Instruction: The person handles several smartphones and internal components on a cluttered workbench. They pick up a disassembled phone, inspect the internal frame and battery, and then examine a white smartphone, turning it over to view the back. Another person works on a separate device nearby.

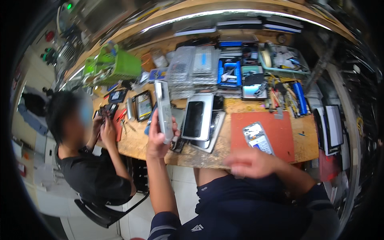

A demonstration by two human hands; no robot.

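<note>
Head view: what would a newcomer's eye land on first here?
Probably the slim pale box, held upright in the grip of the left hand, near the middle of the picture. Next, the red mat at the front right of the table, with an opened phone lying on it. The bright green basket toward the back left also stands out.

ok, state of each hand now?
Left hand: closed, holding a slim pale object.
Right hand: blurred, nothing visibly held; open or closed cannot be told.
</note>
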